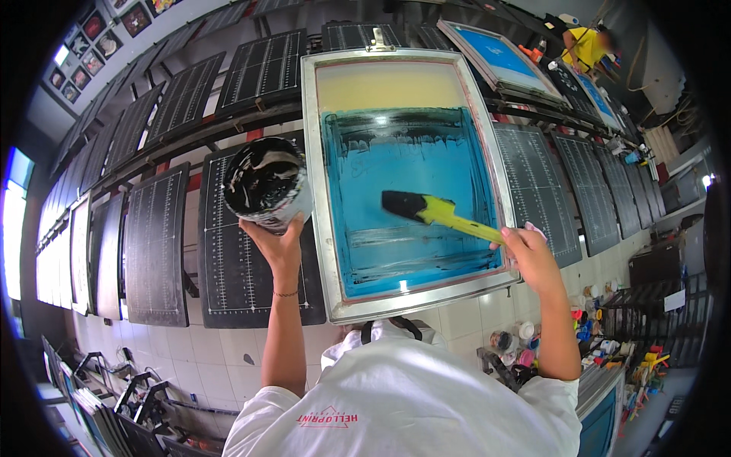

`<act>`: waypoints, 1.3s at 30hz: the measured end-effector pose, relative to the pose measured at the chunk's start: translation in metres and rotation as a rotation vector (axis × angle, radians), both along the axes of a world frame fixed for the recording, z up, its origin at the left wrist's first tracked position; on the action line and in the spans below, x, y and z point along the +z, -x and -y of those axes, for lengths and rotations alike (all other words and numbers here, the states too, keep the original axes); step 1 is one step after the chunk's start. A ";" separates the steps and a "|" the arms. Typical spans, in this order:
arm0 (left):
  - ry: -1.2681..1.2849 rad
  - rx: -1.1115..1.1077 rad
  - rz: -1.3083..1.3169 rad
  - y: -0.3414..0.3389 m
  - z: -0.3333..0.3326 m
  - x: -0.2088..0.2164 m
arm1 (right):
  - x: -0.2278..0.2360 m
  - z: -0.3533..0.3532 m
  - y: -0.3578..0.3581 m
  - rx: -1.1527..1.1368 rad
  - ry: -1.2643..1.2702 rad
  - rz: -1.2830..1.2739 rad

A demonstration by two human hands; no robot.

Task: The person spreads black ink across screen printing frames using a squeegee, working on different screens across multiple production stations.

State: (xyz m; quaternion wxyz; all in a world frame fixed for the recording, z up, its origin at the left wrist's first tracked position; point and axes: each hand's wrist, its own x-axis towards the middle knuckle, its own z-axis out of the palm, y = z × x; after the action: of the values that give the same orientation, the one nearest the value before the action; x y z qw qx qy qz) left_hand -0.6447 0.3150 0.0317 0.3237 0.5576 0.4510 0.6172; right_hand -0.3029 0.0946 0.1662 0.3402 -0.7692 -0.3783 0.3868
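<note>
My left hand (278,244) is wrapped round the lower side of an open tub (283,209), tilted toward the screen. Glossy black ink (263,177) coats its inside and rim. In my right hand (533,259) is the handle of a yellow-green spatula (464,222), its blade covered in black ink. The blade is over the blue mesh (381,171) of a silk screen; whether it touches the mesh I cannot tell. The screen's metal frame (314,145) lies in front of me. Black ink is smeared across the mesh's far part, with thinner streaks near the front.
Black printing boards (156,244) with white ruled marks stand in rows on both sides. A clip (378,39) sits at the frame's far edge. Another blue screen (499,55) lies at the back right. Several ink pots (525,331) are at lower right. A person in yellow (585,49) is farther off.
</note>
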 end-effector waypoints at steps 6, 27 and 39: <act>0.020 0.038 0.078 0.012 0.014 -0.010 | -0.017 -0.027 0.057 0.190 -0.371 0.672; 0.066 0.064 0.247 0.020 0.046 -0.034 | -0.072 -0.149 0.158 0.286 -0.438 0.847; 0.107 0.073 0.365 -0.005 0.052 -0.046 | -0.086 -0.199 0.162 0.175 -0.404 0.927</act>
State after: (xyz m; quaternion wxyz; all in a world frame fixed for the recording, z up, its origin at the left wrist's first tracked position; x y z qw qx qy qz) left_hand -0.6395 0.2628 -0.0144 0.4067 0.4019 0.4369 0.6944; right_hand -0.4648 0.2939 0.0801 0.2447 -0.7442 -0.6195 -0.0489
